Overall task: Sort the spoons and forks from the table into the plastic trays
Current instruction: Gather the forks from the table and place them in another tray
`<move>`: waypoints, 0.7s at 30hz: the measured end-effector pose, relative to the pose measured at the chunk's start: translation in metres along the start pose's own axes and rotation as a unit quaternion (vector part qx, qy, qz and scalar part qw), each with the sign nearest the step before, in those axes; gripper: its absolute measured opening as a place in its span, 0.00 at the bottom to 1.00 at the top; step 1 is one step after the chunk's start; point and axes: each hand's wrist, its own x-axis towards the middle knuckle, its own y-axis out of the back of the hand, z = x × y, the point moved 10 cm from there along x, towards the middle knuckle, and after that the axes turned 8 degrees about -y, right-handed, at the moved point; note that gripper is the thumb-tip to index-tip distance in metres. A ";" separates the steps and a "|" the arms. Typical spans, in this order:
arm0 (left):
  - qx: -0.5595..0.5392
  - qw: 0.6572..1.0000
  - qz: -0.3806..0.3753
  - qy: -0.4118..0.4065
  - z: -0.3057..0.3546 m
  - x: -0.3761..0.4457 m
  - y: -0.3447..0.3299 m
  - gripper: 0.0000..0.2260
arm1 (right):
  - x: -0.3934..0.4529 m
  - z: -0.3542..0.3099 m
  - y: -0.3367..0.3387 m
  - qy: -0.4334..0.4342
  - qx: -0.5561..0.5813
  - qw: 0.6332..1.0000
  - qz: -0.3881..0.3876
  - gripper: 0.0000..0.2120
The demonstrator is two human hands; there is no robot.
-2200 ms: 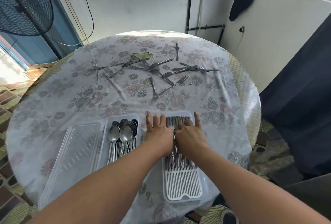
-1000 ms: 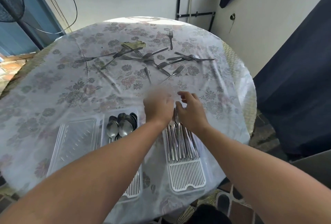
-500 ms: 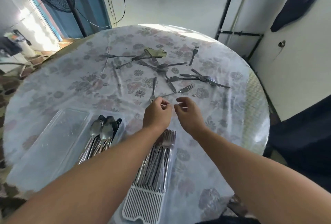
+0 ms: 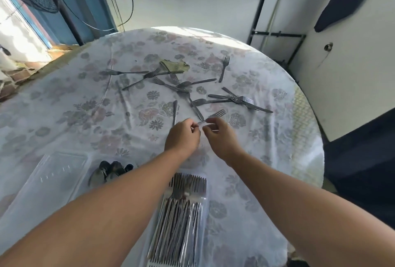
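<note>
Two hands meet over one fork on the bench.
My left hand (image 4: 182, 137) and right hand (image 4: 221, 138) both pinch the fork (image 4: 213, 116) by its handle; sorted forks (image 4: 183, 204) fill the near tray (image 4: 204, 219).

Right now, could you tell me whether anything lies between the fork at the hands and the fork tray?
Nothing visible does. The nearest fork lies at both hands' fingertips, and only bare tablecloth and the person's own forearms separate it from the fork tray.

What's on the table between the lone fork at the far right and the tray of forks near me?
Head view: two crossed forks, the right hand, then bare tablecloth.
</note>
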 end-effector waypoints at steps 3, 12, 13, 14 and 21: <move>0.097 0.995 -0.030 0.003 -0.007 0.016 -0.004 0.12 | 0.013 -0.004 0.001 0.007 -0.020 1.000 -0.012 0.14; 0.190 0.964 -0.139 0.121 -0.053 0.030 -0.015 0.19 | 0.054 0.004 -0.018 0.040 -0.204 0.976 -0.059 0.22; 0.177 0.969 -0.130 0.116 -0.054 0.033 -0.016 0.17 | 0.057 0.005 -0.022 0.036 -0.221 0.972 -0.068 0.23; 0.154 0.974 -0.125 0.106 -0.053 0.037 -0.017 0.16 | 0.060 0.007 -0.027 0.030 -0.235 0.968 -0.077 0.25; 0.081 0.991 -0.101 0.024 -0.051 0.053 -0.013 0.14 | 0.077 0.020 -0.038 -0.019 -0.318 0.944 -0.082 0.22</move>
